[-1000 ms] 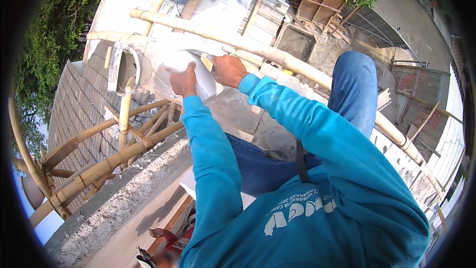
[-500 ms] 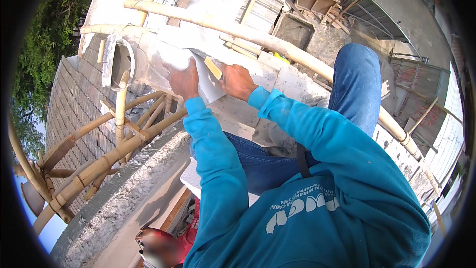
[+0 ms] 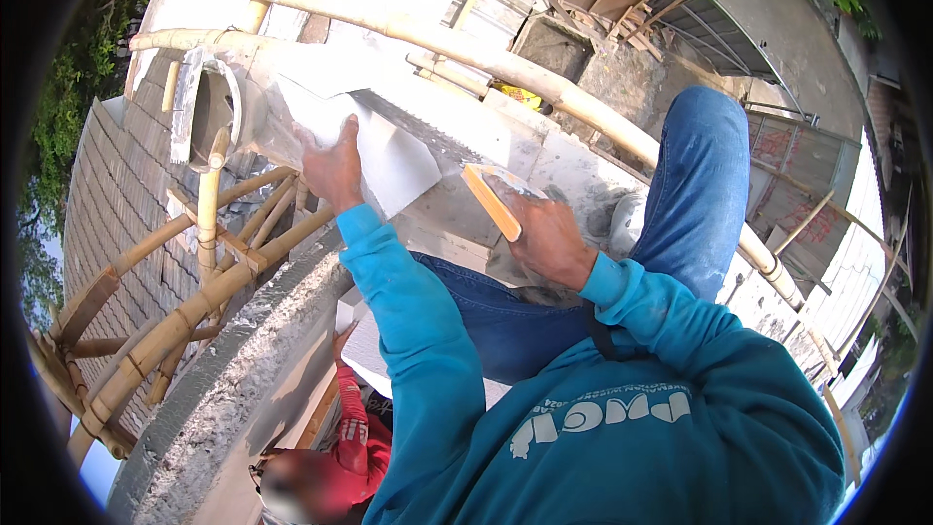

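Observation:
My right hand (image 3: 554,238) is closed around the yellow handle of a handsaw (image 3: 428,136). The toothed grey blade slants up and left from the grip, its far end lying against a pale, block-like piece (image 3: 403,173). Bright glare washes out part of that piece, and how deep the blade sits in it I cannot tell. My left hand (image 3: 333,165) grips the piece at its left side, the thumb up by the blade's tip and the fingers partly hidden.
A long bamboo pole (image 3: 389,24) crosses beyond my hands. A cement-smeared bucket (image 3: 214,112) stands to the left, above bamboo scaffolding (image 3: 185,326). A rough concrete ledge (image 3: 243,379) runs lower left. Below it, a person in a red sleeve (image 3: 352,418) reaches toward a white block (image 3: 367,350).
My right hand has pulled back toward the lower right with the handsaw, exposing much more blade. My left hand stays on the pale piece. The other person's red arm has come into view.

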The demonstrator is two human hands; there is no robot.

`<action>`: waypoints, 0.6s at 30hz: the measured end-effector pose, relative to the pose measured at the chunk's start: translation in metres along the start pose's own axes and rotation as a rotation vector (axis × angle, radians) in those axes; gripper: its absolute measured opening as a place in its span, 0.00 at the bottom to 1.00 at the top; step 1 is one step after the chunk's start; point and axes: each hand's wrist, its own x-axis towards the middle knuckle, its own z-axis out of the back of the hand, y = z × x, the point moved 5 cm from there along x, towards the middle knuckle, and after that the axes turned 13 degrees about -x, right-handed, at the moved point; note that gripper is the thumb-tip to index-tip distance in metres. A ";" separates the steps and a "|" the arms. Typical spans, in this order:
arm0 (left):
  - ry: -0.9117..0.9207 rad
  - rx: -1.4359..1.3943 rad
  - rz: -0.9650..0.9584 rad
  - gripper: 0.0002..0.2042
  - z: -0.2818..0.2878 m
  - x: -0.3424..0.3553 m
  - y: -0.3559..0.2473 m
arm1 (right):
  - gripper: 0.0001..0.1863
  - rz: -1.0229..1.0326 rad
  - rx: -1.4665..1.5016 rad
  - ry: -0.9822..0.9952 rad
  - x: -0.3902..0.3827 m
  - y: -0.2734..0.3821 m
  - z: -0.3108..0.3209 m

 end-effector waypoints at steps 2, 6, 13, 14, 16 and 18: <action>0.005 0.083 -0.052 0.50 -0.009 -0.006 -0.007 | 0.27 0.059 -0.082 -0.098 0.069 0.010 -0.024; 0.024 0.157 0.077 0.51 -0.018 -0.010 -0.020 | 0.19 0.019 -0.001 -0.051 0.136 0.020 -0.047; 0.011 0.144 0.066 0.52 -0.015 -0.006 -0.012 | 0.27 0.050 0.034 -0.117 -0.004 0.001 0.023; -0.008 0.125 0.027 0.52 -0.015 -0.005 -0.011 | 0.27 0.019 0.028 -0.076 0.002 -0.001 0.016; -0.031 0.132 -0.029 0.51 -0.015 -0.004 -0.012 | 0.24 0.015 -0.010 -0.054 0.057 0.000 -0.012; -0.024 0.133 -0.028 0.51 -0.015 -0.002 -0.014 | 0.21 0.107 -0.051 -0.135 0.112 0.012 -0.036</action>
